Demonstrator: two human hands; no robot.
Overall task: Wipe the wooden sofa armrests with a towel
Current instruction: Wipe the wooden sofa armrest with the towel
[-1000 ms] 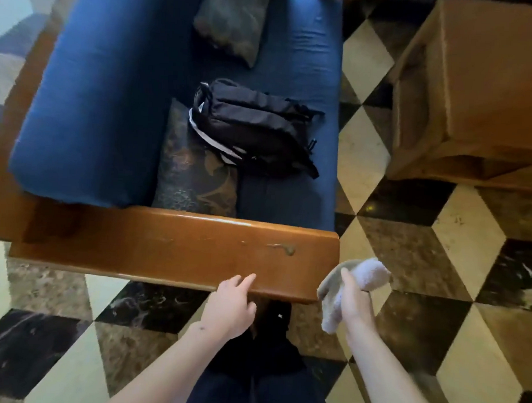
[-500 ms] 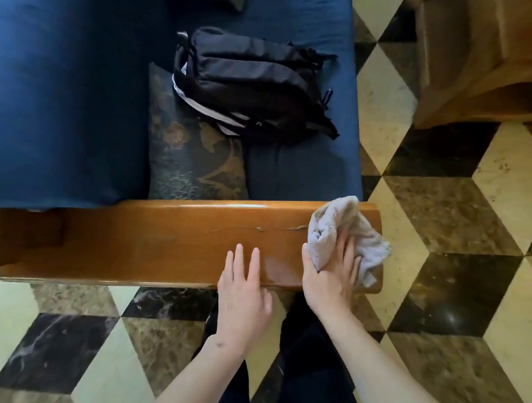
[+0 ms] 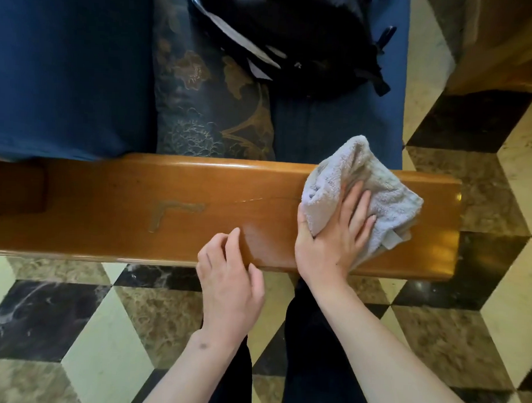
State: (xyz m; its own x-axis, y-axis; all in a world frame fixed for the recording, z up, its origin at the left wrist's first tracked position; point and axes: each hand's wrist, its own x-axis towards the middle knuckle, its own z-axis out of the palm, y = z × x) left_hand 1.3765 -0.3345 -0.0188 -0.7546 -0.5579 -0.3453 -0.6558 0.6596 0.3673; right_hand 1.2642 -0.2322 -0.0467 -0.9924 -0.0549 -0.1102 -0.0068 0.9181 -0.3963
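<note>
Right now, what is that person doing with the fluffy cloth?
A person is wiping the glossy brown wooden sofa armrest. Their right hand presses a crumpled pale grey towel near the armrest's right end. The left hand rests beside it with loosely curled fingers, holding nothing. An L-shaped smudge further left looks unwiped.

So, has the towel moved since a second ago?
Yes. The towel went from beyond the end of the armrest, over the floor, onto its top, under the right hand.

Your right hand (image 3: 326, 242) is pressing the towel (image 3: 380, 187) onto the armrest's (image 3: 138, 203) right end, with your left hand (image 3: 228, 284) just left, over its near edge. Behind the armrest a cushion (image 3: 207, 109) and a bag (image 3: 294, 36) are lying on the seat (image 3: 330, 128).
</note>
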